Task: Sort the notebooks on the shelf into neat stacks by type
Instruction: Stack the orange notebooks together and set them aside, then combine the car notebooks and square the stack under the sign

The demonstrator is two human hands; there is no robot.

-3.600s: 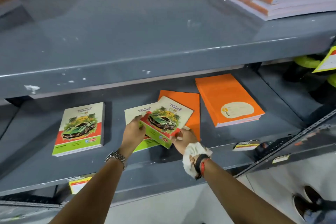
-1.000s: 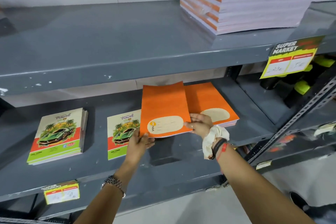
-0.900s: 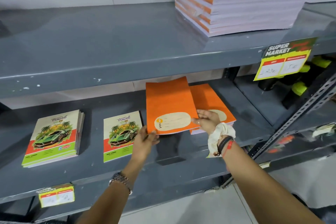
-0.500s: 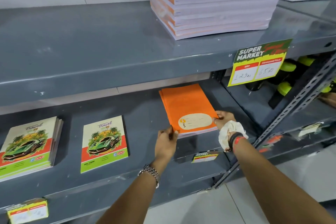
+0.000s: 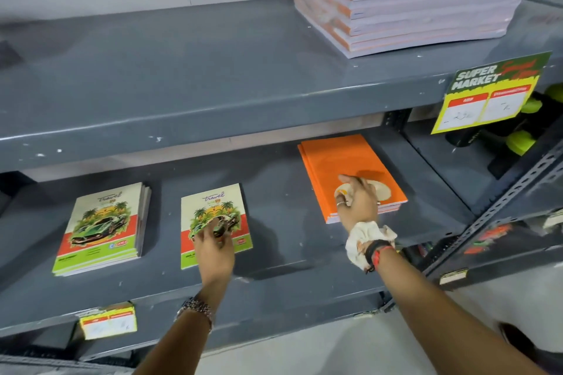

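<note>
Orange notebooks (image 5: 344,167) lie in one low stack at the right centre of the frame, on the lower shelf (image 5: 283,222). The right hand (image 5: 358,202) rests flat on top of this stack, fingers loose, gripping nothing. At the lower centre lies a single travel notebook (image 5: 213,207), and the left hand (image 5: 214,248) lies over its lower half with fingers spread; it presses on the cover and has not closed around it. At the lower left is the travel stack (image 5: 103,225), well apart from the single one.

I judge the orange type is sorted, and the step in hand is to bring the single travel notebook to the travel stack. To do it well, slide it toward the front edge, take it by the edge with thumb below, lay it on the stack and square the corners. The stack's right side is a little fanned, so both hands should tap it even.

On the upper shelf (image 5: 182,76), at the upper right, stands a tall pile (image 5: 411,0).
</note>
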